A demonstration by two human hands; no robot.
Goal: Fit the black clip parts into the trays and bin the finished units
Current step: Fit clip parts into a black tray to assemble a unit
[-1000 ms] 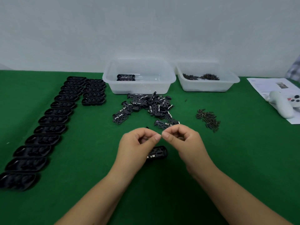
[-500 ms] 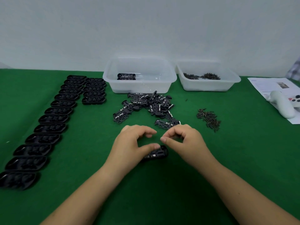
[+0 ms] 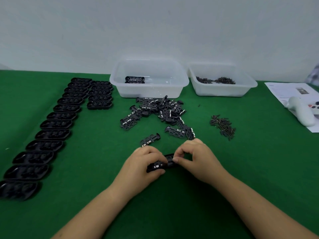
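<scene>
Head view shows my left hand [image 3: 145, 163] and right hand [image 3: 195, 156] each pinching the tray [image 3: 162, 164] near the table's [image 3: 259, 169] front edge; light, stiff plastic, best held at its ends.

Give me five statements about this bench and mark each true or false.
1. Both hands are on one black tray at the table's near middle. True: left hand, right hand.
2. The left clear bin is full to the brim. False: only a finished unit or so lies in it.
3. Empty trays stand in rows at the left. True.
4. The loose screws lie left of the clip pile. False: they lie to its right.
5. The right bin holds black trays. False: small dark screws.
</scene>
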